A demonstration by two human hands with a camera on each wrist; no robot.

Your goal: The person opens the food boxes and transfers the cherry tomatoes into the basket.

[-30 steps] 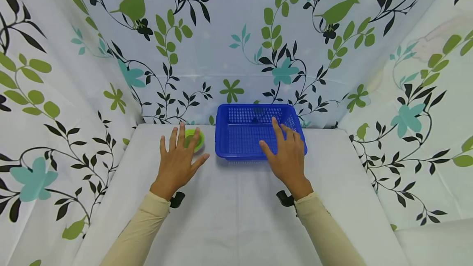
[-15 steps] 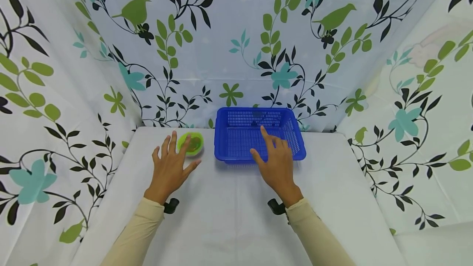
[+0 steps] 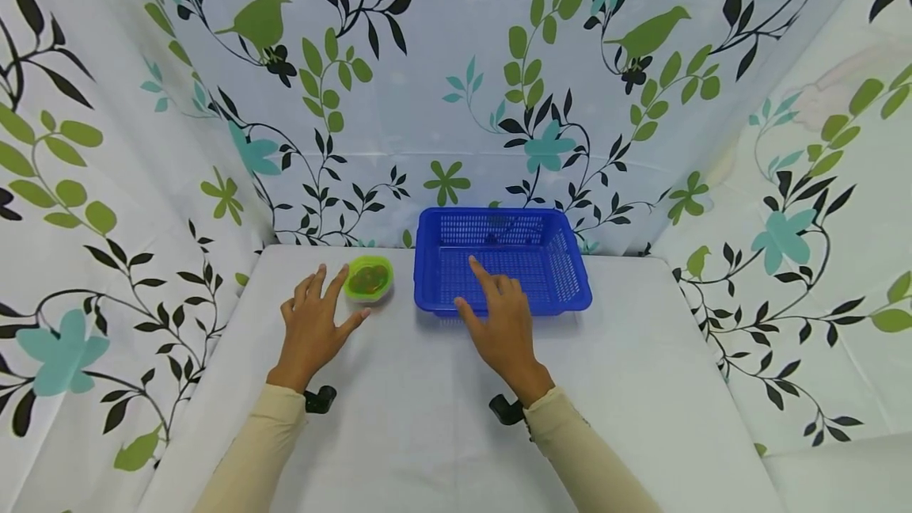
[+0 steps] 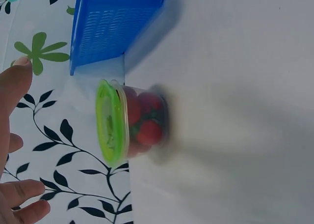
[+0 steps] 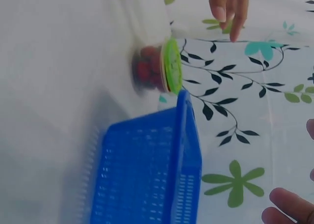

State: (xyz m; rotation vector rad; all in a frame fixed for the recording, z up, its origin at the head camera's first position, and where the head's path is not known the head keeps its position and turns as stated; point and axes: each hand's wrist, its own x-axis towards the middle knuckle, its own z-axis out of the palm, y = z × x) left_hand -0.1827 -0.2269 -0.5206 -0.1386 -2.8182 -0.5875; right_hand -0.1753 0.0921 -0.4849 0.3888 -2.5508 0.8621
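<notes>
A small clear container with a bright green lid [image 3: 369, 279] stands upright on the white table; red round pieces with green bits, resembling cherry tomatoes, show through its side [image 4: 144, 121] in the left wrist view. My left hand [image 3: 311, 331] hovers to its left, fingers spread, with nothing in them. To the container's right is a blue plastic basket [image 3: 563, 260] with slotted walls. Above the basket's front edge hangs my right hand [image 3: 502, 331], fingers loosely extended and holding nothing. In the right wrist view its fingers [image 5: 292, 204] are apart from the basket.
A white cloth covers the table [image 3: 442, 434]. Curtains [image 3: 456, 62] printed with leaves, birds and flowers enclose the back and both sides, close behind the basket and the container. A small black device [image 3: 321, 400] sits at each wrist.
Both hands have drifted left and back toward the person, the right one farther. The lid, partly covered by left fingers before, now shows almost fully. Basket and container stay in place.
</notes>
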